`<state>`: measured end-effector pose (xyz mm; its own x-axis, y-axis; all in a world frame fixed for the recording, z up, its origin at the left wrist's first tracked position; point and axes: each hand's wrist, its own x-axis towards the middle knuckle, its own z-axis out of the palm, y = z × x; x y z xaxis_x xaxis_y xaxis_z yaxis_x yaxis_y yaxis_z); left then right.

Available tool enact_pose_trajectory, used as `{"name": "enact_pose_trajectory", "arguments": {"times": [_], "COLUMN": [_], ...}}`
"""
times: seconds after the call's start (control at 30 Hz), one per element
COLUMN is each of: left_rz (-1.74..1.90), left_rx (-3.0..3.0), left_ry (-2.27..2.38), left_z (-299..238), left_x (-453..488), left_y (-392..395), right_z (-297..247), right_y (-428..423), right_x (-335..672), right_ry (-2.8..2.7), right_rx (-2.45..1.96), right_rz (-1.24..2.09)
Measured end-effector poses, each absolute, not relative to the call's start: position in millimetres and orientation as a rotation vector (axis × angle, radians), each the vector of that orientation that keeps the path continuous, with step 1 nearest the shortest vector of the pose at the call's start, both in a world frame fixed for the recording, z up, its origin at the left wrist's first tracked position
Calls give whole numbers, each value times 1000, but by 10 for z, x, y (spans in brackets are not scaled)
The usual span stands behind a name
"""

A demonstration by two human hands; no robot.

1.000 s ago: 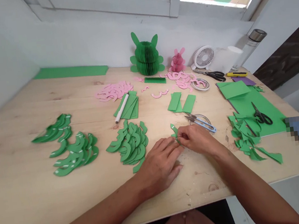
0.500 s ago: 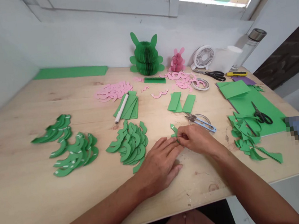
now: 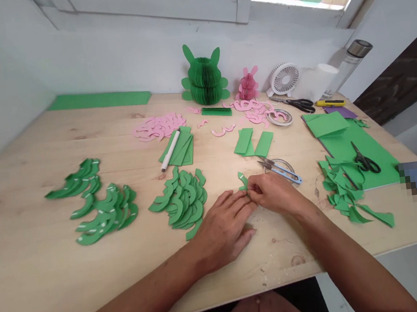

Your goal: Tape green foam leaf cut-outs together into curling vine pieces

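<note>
My right hand [image 3: 274,193] is closed in a pinch on a small curved green paper piece [image 3: 242,180] near the table's front middle. My left hand [image 3: 223,227] lies flat on the wooden table [image 3: 36,268], fingers stretched out, their tips touching the same piece from the left. Just left of my hands lies a pile of green crescent cut-outs [image 3: 181,200]. Small blue-handled snips [image 3: 280,170] lie on a tape ring right behind my right hand.
More green crescent piles [image 3: 96,205] sit at the left. Pink cut-outs [image 3: 159,126], a white pen [image 3: 170,150] on green strips, green and pink paper rabbits [image 3: 204,75], a fan [image 3: 284,78], scissors [image 3: 364,159] on green sheets and green scraps [image 3: 346,195] fill the back and right.
</note>
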<state>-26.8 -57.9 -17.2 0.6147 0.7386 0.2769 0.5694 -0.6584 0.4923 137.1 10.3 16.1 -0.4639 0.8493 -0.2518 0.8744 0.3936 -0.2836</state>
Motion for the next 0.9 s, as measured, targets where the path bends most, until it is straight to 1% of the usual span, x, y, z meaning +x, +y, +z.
{"name": "enact_pose_trajectory", "arguments": {"times": [0.3,0.9], "left_rz": [575,557], "left_rx": [2519,2528], "left_ry": [1069,1070], "left_z": [-160,-86], "left_x": [-259,-236], "left_y": [-581,-604], "right_z": [200,195], "right_y": [96,93], "right_x": [1362,1333], "right_ry": [2578,2575], "right_rx": [1515,1581], "right_rz": [-475,-451]}}
